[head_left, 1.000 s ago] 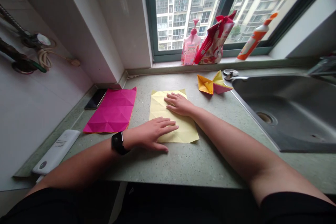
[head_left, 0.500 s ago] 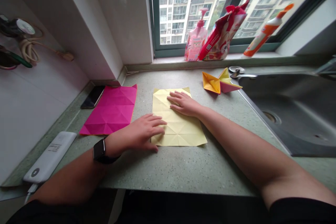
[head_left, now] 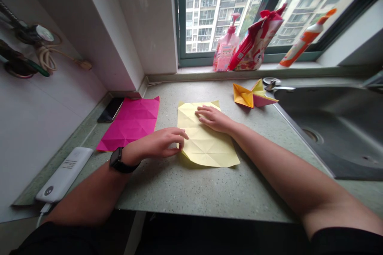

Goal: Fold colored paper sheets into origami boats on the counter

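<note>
A creased sheet of pale yellow paper point(head_left: 206, 147) lies on the counter in front of me. My right hand point(head_left: 214, 118) rests flat on its upper part, fingers spread. At the sheet's left edge, my left hand point(head_left: 167, 142) has its thumb and fingers closed on the paper, and the lower left corner curls up from the counter there. A black watch is on the left wrist. Left of this hand lies creased magenta paper point(head_left: 131, 121), partly covered by my forearm. A folded orange, yellow and pink paper shape point(head_left: 254, 95) stands at the back right.
A phone point(head_left: 110, 109) lies beside the magenta paper. A white power bank point(head_left: 65, 173) with a cable is at the left. The steel sink point(head_left: 332, 127) takes up the right side. A pump bottle point(head_left: 226, 50), a red bag point(head_left: 255, 44) and an orange-white bottle point(head_left: 302, 42) stand on the sill.
My left hand has gone from spread fingers over the yellow paper to a pinch at its left edge, and the lower left corner has lifted. The right hand stays flat.
</note>
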The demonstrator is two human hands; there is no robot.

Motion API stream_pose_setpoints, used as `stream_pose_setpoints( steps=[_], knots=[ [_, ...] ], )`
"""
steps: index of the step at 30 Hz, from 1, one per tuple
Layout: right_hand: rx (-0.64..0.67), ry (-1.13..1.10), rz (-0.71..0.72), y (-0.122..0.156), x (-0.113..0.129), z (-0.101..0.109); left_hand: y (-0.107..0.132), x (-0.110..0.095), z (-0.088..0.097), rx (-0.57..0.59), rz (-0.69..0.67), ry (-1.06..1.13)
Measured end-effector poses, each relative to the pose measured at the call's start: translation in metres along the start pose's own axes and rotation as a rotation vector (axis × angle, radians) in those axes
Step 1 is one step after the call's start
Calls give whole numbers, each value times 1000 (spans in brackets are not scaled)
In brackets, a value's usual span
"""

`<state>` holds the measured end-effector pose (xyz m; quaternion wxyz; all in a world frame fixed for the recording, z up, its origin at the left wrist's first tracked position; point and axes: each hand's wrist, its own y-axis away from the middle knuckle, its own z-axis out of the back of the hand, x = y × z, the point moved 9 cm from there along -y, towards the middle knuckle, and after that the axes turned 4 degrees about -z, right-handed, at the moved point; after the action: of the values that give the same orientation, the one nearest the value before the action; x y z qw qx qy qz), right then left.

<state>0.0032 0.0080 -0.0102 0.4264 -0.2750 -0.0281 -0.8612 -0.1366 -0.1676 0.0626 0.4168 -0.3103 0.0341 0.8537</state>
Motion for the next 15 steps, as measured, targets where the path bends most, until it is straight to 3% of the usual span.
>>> stream_pose_setpoints(
  steps=[5, 11, 15],
  knots=[
    [-61, -250, -77, 4, -5, 11, 3, 21, 28, -166, 139, 269],
    [-63, -583, -237, 0, -21, 12, 17, 54, 54, -554, 269, 541],
    [-29, -762, -294, -1, -23, 8, 25, 66, 63, -742, 323, 572]
  ],
)
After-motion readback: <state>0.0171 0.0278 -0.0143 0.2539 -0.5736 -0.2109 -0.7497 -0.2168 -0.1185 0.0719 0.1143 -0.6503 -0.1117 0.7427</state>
